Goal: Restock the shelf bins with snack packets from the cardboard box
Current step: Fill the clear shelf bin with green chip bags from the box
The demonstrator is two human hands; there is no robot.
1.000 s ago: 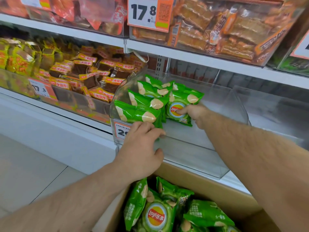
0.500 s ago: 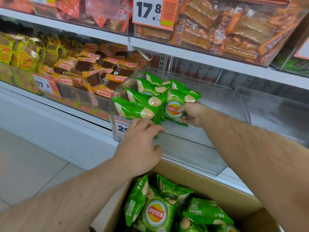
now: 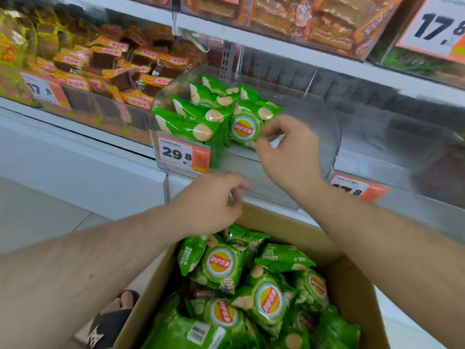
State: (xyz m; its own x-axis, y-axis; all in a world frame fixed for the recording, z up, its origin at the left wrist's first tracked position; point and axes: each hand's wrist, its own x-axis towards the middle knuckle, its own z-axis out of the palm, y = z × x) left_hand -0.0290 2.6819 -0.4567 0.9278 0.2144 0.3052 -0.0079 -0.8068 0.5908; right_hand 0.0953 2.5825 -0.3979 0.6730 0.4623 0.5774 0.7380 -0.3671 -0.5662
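The left hand (image 3: 211, 200) hangs at the centre of the frame, just above the far rim of the cardboard box (image 3: 352, 285), its fingers loosely curled and holding nothing. The right hand (image 3: 289, 157) is a little higher and to the right, in front of the clear shelf bin (image 3: 324, 127), its fingers likewise relaxed and half-curled with nothing between them; its fingertips lie just beside the nearest packet in the bin, but motion blur hides whether they touch it. Inside the bin, toward its left side, a short row of green snack packets (image 3: 201, 114) stands on edge, and one more packet with the round red-and-yellow logo (image 3: 245, 127) faces forward at the row's right end; the right part of the bin holds no packets. A price tag reading 29.8 (image 3: 182, 153) is fixed to the bin's front left corner. The cardboard box fills the lower centre of the frame and is heaped with more green packets (image 3: 264, 298), lying at all angles. In the upper left, a neighbouring bin holds brown snacks with orange labels (image 3: 120, 69). At the lower left edge, a foot in a dark sandal (image 3: 110, 321) rests on the pale floor.
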